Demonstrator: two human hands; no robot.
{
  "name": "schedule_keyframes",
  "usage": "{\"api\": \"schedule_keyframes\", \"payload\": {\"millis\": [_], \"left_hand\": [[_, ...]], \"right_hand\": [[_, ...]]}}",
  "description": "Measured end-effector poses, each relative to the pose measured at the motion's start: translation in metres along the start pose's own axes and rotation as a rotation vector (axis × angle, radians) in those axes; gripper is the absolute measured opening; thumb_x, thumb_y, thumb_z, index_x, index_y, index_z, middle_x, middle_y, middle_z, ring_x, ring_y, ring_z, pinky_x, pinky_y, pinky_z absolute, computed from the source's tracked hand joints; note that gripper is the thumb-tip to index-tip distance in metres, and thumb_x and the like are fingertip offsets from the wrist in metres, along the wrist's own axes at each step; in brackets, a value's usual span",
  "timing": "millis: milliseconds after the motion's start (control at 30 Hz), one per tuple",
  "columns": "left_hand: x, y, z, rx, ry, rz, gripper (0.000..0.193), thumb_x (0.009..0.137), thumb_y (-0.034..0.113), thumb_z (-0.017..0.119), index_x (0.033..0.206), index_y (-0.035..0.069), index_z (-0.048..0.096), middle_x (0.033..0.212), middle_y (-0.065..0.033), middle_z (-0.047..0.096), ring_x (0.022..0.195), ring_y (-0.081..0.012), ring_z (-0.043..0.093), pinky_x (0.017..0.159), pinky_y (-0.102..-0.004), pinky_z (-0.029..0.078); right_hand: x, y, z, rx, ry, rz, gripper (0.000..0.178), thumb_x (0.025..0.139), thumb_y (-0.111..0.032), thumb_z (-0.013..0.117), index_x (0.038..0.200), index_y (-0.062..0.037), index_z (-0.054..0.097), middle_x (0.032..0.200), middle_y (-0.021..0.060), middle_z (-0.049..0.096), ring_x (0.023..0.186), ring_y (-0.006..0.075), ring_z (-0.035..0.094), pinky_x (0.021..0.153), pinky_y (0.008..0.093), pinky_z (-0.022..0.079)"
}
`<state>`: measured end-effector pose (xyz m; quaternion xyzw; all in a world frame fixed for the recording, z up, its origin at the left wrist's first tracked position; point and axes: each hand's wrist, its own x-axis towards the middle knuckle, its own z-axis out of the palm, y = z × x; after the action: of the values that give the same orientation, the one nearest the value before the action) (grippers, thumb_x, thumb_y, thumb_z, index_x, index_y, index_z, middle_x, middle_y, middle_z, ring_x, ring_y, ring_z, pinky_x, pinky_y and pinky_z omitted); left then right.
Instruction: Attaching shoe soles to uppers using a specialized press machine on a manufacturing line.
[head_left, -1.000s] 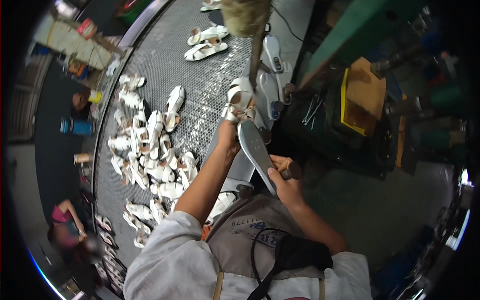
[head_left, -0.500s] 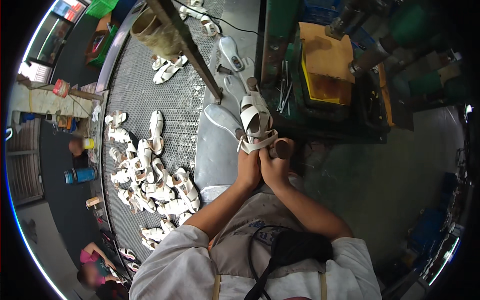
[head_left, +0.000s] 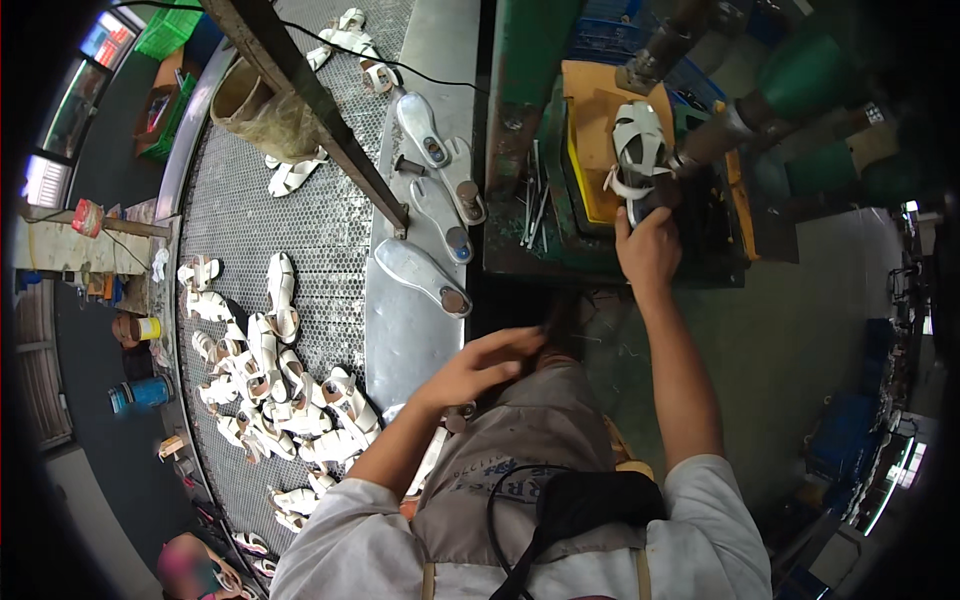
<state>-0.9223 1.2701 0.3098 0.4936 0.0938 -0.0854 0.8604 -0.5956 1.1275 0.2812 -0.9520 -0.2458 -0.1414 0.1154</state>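
Note:
My right hand (head_left: pixel 652 250) grips the heel end of a white strappy sandal (head_left: pixel 640 135). The sandal rests toe away from me over the tan pad (head_left: pixel 590 110) of a green press machine. My left hand (head_left: pixel 490 365) hovers low in front of my apron, its fingers stretched out with nothing in them. Beyond it, on the metal ledge (head_left: pixel 400 345), lie several silvery sole-shaped plates (head_left: pixel 415 268) with round brown or metal ends. What the right fingertips touch beneath the sandal is hidden.
A heap of white sandals (head_left: pixel 265 360) covers part of the perforated table (head_left: pixel 330 230) on the left. A slanted metal post (head_left: pixel 345 150) with a hanging pouch (head_left: pixel 265 115) stands over it. Thin metal rods (head_left: pixel 535 195) lie beside the pad. Another person (head_left: pixel 190 565) is at lower left.
The sandal has moved from both hands at the ledge to the press pad, carried rightward and away by my right hand. My left hand has let go and drawn back toward my body.

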Motion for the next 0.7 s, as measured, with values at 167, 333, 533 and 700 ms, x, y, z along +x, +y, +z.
{"api": "schedule_keyframes", "payload": {"millis": [167,333,533,700], "left_hand": [[-0.110,0.013,-0.252,0.195,0.509,-0.104,0.033,0.104,0.009,0.058,0.134,-0.001,0.065,0.129,-0.0085,0.070,0.116,-0.0185,0.065,0.102,-0.0343,0.050],[-0.189,0.040,-0.516,0.861,1.515,0.008,0.028,0.091,0.010,0.055,0.107,-0.001,0.076,0.093,-0.0145,0.076,0.083,-0.0247,0.072,0.080,-0.0363,0.055],[-0.255,-0.005,-0.664,0.871,1.903,-0.385,0.056,0.087,0.022,0.068,0.133,-0.007,0.058,0.127,-0.0321,0.065,0.114,-0.0467,0.065,0.105,-0.0495,0.050],[-0.261,-0.032,-0.659,1.248,1.501,-0.554,0.062,0.087,0.034,0.077,0.133,-0.004,0.059,0.142,-0.0262,0.058,0.134,-0.0400,0.052,0.111,-0.0500,0.044]], "right_hand": [[0.087,-0.085,0.038,-0.088,-0.289,0.201,0.078,0.099,-0.069,0.052,0.118,0.0065,0.047,0.096,0.0279,0.074,0.092,0.0468,0.074,0.078,0.0556,0.058],[0.095,-0.123,0.033,-0.414,-0.307,0.071,0.084,0.103,-0.071,0.041,0.127,0.0091,0.048,0.116,0.0330,0.068,0.114,0.0496,0.065,0.095,0.0581,0.051],[0.064,-0.128,0.085,0.154,0.071,-0.018,0.068,0.107,-0.050,0.057,0.136,0.0105,0.051,0.131,0.0280,0.058,0.126,0.0452,0.055,0.106,0.0524,0.044],[0.089,-0.125,0.110,0.587,0.059,0.202,0.051,0.104,-0.032,0.064,0.131,0.0115,0.063,0.128,0.0230,0.070,0.117,0.0340,0.068,0.098,0.0443,0.050]]}}
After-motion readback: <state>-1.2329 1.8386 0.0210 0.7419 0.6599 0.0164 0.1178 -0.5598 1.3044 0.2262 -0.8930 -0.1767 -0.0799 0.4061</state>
